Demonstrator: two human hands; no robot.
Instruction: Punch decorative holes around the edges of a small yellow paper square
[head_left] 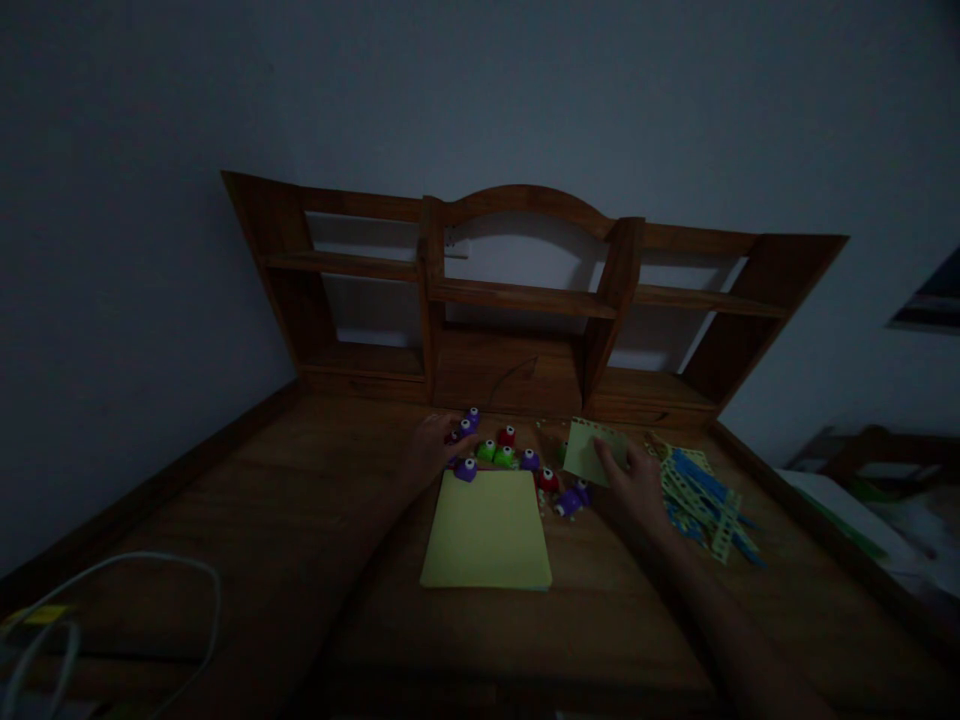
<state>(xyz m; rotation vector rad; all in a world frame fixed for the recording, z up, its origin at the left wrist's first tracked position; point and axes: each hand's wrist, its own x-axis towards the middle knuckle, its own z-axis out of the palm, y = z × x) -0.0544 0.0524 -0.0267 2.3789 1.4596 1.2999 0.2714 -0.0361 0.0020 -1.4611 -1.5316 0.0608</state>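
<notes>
My left hand [433, 452] has its thumb and fingers closed around a small purple craft punch [466, 427] with a round white button. Other purple punches crowd beside it, one resting at the top-left corner of a stack of pale yellow paper [487, 530]. In my right hand [636, 482] a small yellow sheet [585, 452] is pinched between thumb and fingers, with a row of holes along its top edge. Between the hands lie green punches [504, 457], red punches [548, 480] and more purple punches [572, 498]. The dim light blurs small details.
Punched yellow and blue paper strips [701, 495] lie heaped at the right, with tiny paper bits scattered about. A wooden shelf unit [517, 295] rises at the desk's back. A white cable [150, 556] loops at the lower left.
</notes>
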